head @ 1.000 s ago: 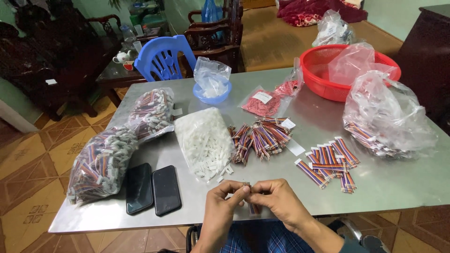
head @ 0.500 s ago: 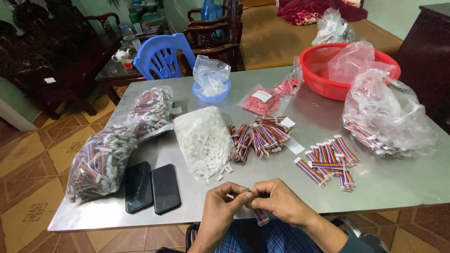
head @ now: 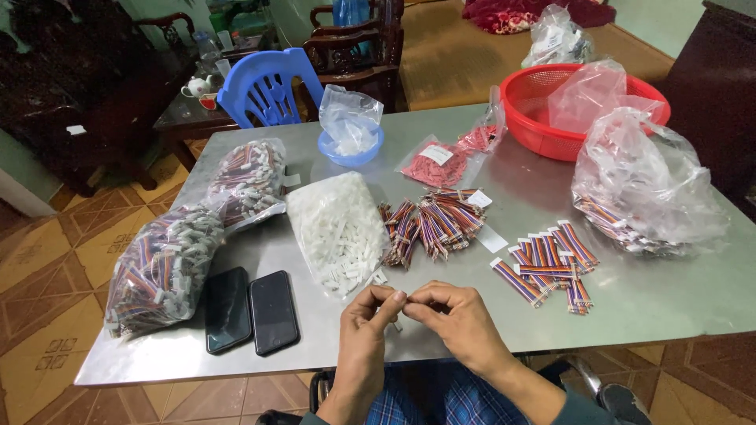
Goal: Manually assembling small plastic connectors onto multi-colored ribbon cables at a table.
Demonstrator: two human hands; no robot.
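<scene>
Grey metal table [head: 646,299] fills the middle of the frame. At the left lie two bags of wire pieces [head: 161,264] and two black phones [head: 252,311]. Next comes a bag of white connectors [head: 339,228], then loose striped ribbon cables [head: 433,224] and a sorted row of cables [head: 547,260]. A red basket [head: 551,94] stands at the upper right. At the lower centre, the left hand [head: 366,330] and right hand [head: 461,323] meet, fingertips closed on a small white piece [head: 396,323], mostly hidden. Held over the table edge, this piece could slip and fall to the floor, I think.
</scene>
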